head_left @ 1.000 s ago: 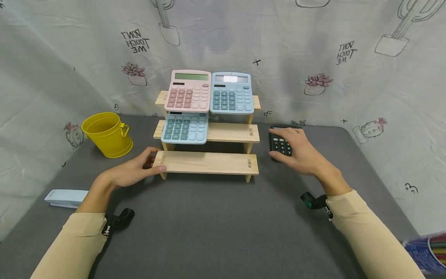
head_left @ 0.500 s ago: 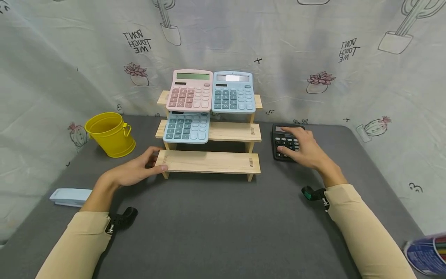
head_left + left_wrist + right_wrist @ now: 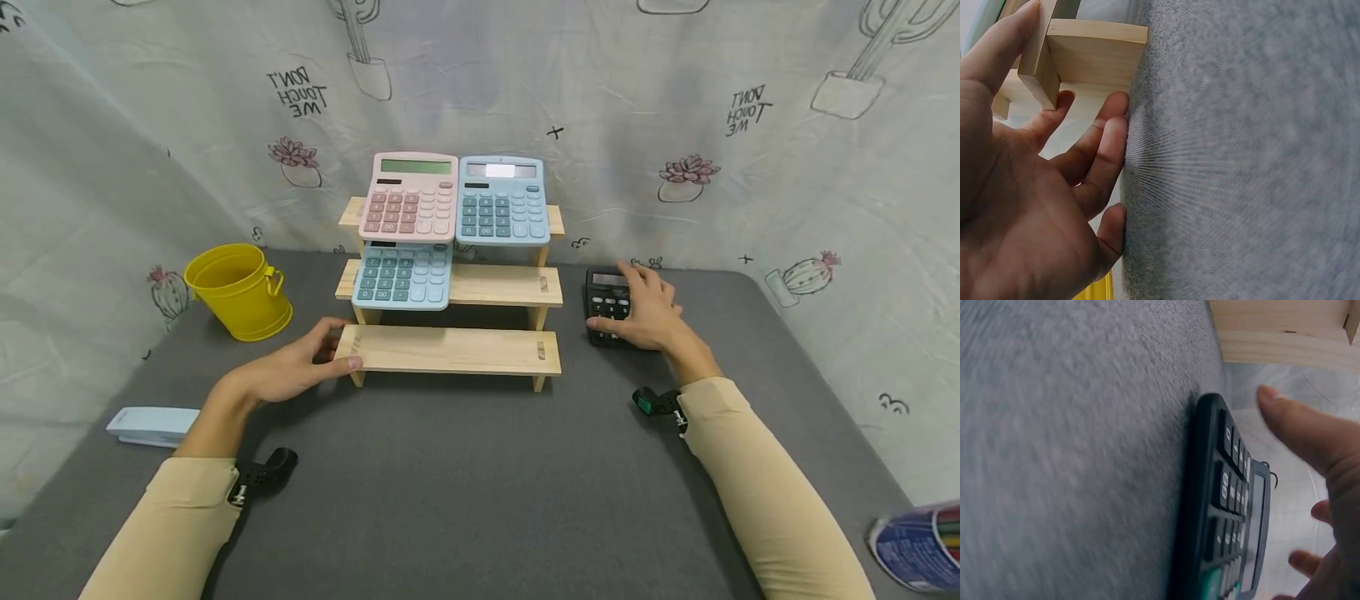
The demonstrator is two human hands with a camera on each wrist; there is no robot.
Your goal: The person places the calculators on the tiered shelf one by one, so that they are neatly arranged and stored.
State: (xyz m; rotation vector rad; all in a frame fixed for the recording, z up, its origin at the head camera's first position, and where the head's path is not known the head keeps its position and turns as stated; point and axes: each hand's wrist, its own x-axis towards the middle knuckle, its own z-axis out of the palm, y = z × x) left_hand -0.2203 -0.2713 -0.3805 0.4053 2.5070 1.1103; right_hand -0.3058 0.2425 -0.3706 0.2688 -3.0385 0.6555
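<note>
A three-tier wooden display stand (image 3: 450, 348) stands in the middle of the table. My left hand (image 3: 287, 365) pinches the left end of its lowest board, thumb on top and index finger beneath, while the other fingers stay loosely bent in the left wrist view. On the top tier a pink calculator (image 3: 408, 197) sits beside a light blue calculator (image 3: 502, 202). Another light blue calculator (image 3: 402, 277) rests at the middle tier's left. Right of the stand lies a black calculator (image 3: 606, 302). Over its right side hovers my right hand (image 3: 654, 315), thumb raised off the keys in the right wrist view.
A yellow bucket (image 3: 238, 293) stands left of the stand. Behind the left forearm lies a light blue stapler-like object (image 3: 150, 425). A blue container of coloured sticks (image 3: 903, 546) is at the right front edge. A printed curtain (image 3: 480, 75) hangs behind the table.
My right hand first lifts off the black calculator to the right, uncovering its keys, then turns with its fingers toward the calculator's far edge. The left hand keeps its place on the stand.
</note>
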